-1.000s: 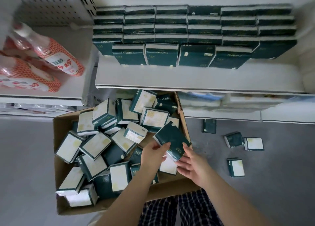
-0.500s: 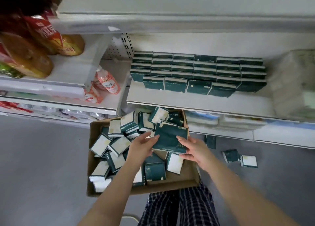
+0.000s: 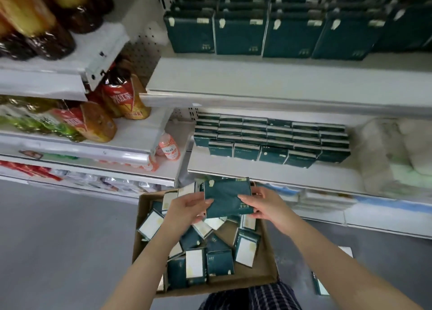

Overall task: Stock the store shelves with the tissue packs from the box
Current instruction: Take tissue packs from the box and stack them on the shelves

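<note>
I hold a dark green tissue pack [image 3: 225,196] above the cardboard box [image 3: 268,265] with both hands. My left hand [image 3: 189,208] grips its left edge and my right hand [image 3: 263,204] grips its right edge, fingers curled under it. The box on the floor holds several loose green and white tissue packs [image 3: 217,260]. Rows of the same packs [image 3: 271,139] lie stacked on the lower shelf [image 3: 268,171] behind the box. Larger-looking green packs [image 3: 264,33] stand in a row on the upper shelf [image 3: 268,80].
Bottled drinks [image 3: 117,99] fill the shelves at left. White wrapped bundles [image 3: 392,150] sit at the right end of the lower shelf. A loose pack [image 3: 320,284] lies on the grey floor right of the box.
The held pack has risen from the box toward the shelves, with both hands staying on it. My view has tilted up, bringing the upper shelf into sight.
</note>
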Demonstrator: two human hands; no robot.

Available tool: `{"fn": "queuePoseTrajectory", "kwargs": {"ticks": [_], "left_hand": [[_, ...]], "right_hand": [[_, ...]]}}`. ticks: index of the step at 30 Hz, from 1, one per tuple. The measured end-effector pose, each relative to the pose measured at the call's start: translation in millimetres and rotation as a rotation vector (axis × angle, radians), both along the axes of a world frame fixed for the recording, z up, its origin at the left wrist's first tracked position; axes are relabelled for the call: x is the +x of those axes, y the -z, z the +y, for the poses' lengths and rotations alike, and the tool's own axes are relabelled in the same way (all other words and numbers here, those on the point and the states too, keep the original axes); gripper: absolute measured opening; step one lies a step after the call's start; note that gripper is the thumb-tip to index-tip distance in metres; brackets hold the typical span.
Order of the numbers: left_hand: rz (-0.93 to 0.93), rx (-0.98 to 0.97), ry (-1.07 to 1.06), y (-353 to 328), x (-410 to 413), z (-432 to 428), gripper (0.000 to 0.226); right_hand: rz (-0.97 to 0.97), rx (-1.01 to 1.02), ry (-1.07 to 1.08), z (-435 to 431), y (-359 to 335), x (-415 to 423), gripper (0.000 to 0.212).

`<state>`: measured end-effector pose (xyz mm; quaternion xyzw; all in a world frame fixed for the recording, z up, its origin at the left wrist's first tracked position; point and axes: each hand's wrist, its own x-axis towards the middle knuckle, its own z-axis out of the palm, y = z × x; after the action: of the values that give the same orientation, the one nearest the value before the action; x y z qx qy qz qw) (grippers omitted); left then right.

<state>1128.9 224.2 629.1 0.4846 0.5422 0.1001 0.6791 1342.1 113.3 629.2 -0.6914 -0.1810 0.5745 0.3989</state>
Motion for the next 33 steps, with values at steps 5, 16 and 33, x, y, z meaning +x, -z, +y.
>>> {"fn": "queuePoseTrajectory", "kwargs": {"ticks": [5, 16, 33], "left_hand": [[-0.061, 0.105, 0.022, -36, 3, 23, 0.026], [-0.095, 0.399, 0.174, -111, 51, 45, 0.052], [-0.205, 0.660, 0.283, -219, 262, 45, 0.044]], "right_hand": [[-0.062, 0.083, -0.014, 20, -44, 7, 0.032], [-0.160, 0.299, -0.031, 24, -120, 64, 0.028], [-0.494, 0.581, 0.087, -10, -223, 259, 0.028]]}}
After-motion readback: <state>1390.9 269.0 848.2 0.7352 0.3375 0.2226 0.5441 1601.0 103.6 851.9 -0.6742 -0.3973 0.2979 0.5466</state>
